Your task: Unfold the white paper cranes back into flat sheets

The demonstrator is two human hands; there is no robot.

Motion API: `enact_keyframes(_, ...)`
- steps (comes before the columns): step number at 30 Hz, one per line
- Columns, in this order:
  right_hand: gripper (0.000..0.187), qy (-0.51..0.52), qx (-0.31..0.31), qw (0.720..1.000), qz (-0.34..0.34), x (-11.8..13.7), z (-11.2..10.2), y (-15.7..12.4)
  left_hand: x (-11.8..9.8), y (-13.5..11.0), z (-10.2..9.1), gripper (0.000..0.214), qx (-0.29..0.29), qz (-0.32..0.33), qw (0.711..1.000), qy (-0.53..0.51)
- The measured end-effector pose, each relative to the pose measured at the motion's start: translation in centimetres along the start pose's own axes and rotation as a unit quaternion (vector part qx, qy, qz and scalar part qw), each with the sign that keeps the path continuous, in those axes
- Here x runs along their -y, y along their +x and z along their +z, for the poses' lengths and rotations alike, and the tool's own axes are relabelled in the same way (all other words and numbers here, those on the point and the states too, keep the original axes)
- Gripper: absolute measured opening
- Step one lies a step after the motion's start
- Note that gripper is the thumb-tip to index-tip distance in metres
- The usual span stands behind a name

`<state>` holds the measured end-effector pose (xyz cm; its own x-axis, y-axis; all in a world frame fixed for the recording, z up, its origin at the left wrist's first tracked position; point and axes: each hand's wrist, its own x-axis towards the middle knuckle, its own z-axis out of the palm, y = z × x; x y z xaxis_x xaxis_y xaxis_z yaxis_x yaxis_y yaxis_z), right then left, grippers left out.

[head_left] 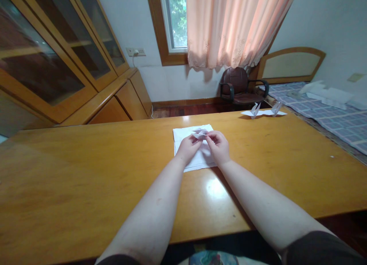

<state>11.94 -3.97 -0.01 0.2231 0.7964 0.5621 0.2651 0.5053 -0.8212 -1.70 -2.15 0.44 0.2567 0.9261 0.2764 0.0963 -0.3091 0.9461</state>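
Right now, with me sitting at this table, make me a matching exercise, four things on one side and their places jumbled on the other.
Things:
1. Chair
2. Folded paper piece
3. White sheets
4. Two folded paper figures

Places:
A. Flat on the table, beneath the hands
B. Near the table's far edge, toward the right
C. Beyond the table, near the curtain
D. Held in both hands

Pairs: 1-C, 2-D, 3-A, 4-B

The top [249,260] has a pale front bearing a teal and red print [213,258]. To the print's left shows a dark left sleeve [119,259]; to its right, a dark brown right sleeve [318,249]. The left hand [187,148] and right hand [220,147] are bare.
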Motion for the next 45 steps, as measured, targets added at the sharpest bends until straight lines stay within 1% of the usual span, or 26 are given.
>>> enact_keyframes(3,0.009,0.031,-0.017,0.999,0.001,-0.3,0.2,0.0,0.1,0.1,0.0,0.029,-0.031,-0.017,0.999,-0.009)
enact_keyframes(6,0.009,0.078,-0.019,0.997,0.015,-0.3,0.4,-0.1,0.3,0.3,-0.1,0.027,-0.058,-0.017,0.997,-0.038)
enact_keyframes(9,0.011,0.114,-0.022,0.993,0.028,-0.1,0.6,-0.2,0.7,0.5,-0.2,0.028,-0.089,-0.028,0.994,-0.057)
enact_keyframes(11,0.013,0.129,-0.032,0.99,0.048,-0.2,0.6,-0.2,0.8,0.7,-0.3,0.028,-0.107,-0.037,0.991,-0.066)
enact_keyframes(12,0.014,0.134,-0.04,0.988,0.071,-0.3,0.6,-0.2,0.9,0.8,-0.3,0.027,-0.117,-0.042,0.99,-0.07)
enact_keyframes(14,0.016,0.149,-0.068,0.976,0.141,-0.7,0.6,-0.1,0.7,0.8,-0.3,0.025,-0.141,-0.052,0.985,-0.082)
enact_keyframes(17,0.019,0.227,-0.1,0.937,0.245,-1.1,0.7,0.2,0.1,0.7,-0.2,0.025,-0.169,-0.059,0.979,-0.101)
enact_keyframes(19,0.021,0.291,-0.084,0.913,0.273,-1.1,0.8,0.3,-0.2,0.6,-0.1,0.027,-0.156,-0.053,0.98,-0.112)
enact_keyframes(21,0.024,0.326,-0.052,0.898,0.291,-0.8,0.8,0.4,-0.4,0.4,-0.1,0.027,-0.126,-0.039,0.985,-0.115)
enact_keyframes(23,0.028,0.33,-0.028,0.889,0.318,-0.6,0.9,0.4,-0.3,0.3,-0.2,0.028,-0.102,-0.031,0.987,-0.116)
enact_keyframes(25,0.033,0.309,-0.014,0.889,0.338,-0.7,0.8,0.4,-0.1,0.2,-0.3,0.027,-0.098,-0.032,0.987,-0.123)
enact_keyframes(26,0.037,0.284,-0.02,0.898,0.336,-0.9,0.8,0.4,0.0,0.2,-0.3,0.027,-0.097,-0.032,0.986,-0.129)
enact_keyframes(28,0.052,0.2,-0.065,0.932,0.296,-1.3,0.5,0.6,0.3,0.3,-0.4,0.027,-0.102,-0.03,0.983,-0.149)
enact_keyframes(30,0.068,0.079,-0.126,0.965,0.217,-1.5,0.0,0.8,0.5,0.4,-0.3,0.028,-0.109,-0.028,0.979,-0.171)
enact_keyframes(31,0.072,0.017,-0.147,0.975,0.166,-1.5,-0.2,0.8,0.5,0.4,-0.3,0.03,-0.113,-0.03,0.977,-0.181)
enact_keyframes(32,0.069,-0.036,-0.152,0.981,0.112,-1.4,-0.5,0.8,0.5,0.5,-0.2,0.032,-0.116,-0.032,0.974,-0.189)
enact_keyframes(33,0.058,-0.077,-0.142,0.985,0.058,-1.2,-0.7,0.8,0.4,0.5,-0.2,0.033,-0.118,-0.035,0.972,-0.198)
enact_keyframes(34,0.043,-0.103,-0.118,0.988,0.005,-0.9,-0.8,0.7,0.3,0.5,-0.1,0.035,-0.119,-0.037,0.97,-0.207)
enact_keyframes(36,0.013,-0.112,-0.041,0.99,-0.081,-0.4,-0.9,0.4,0.1,0.4,0.0,0.039,-0.113,-0.044,0.966,-0.23)
enact_keyframes(37,0.009,-0.105,-0.002,0.989,-0.107,-0.1,-0.9,0.2,0.0,0.4,0.1,0.039,-0.102,-0.049,0.964,-0.242)
enact_keyframes(38,0.011,-0.097,0.028,0.987,-0.122,0.2,-0.8,0.0,-0.1,0.4,0.1,0.039,-0.089,-0.054,0.962,-0.251)
enact_keyframes(40,0.012,-0.085,0.055,0.986,-0.129,0.5,-0.7,-0.1,-0.1,0.3,0.1,0.038,-0.061,-0.059,0.96,-0.265)
enact_keyframes(41,0.014,-0.082,0.056,0.987,-0.128,0.6,-0.7,-0.2,0.0,0.3,0.1,0.038,-0.05,-0.058,0.96,-0.269)
enact_keyframes(43,0.024,-0.074,0.06,0.988,-0.12,0.7,-0.6,-0.1,0.2,0.3,0.1,0.038,-0.029,-0.048,0.962,-0.268)
enact_keyframes(45,0.034,-0.058,0.065,0.991,-0.099,0.8,-0.6,0.0,0.4,0.4,0.1,0.038,-0.012,-0.038,0.966,-0.255)
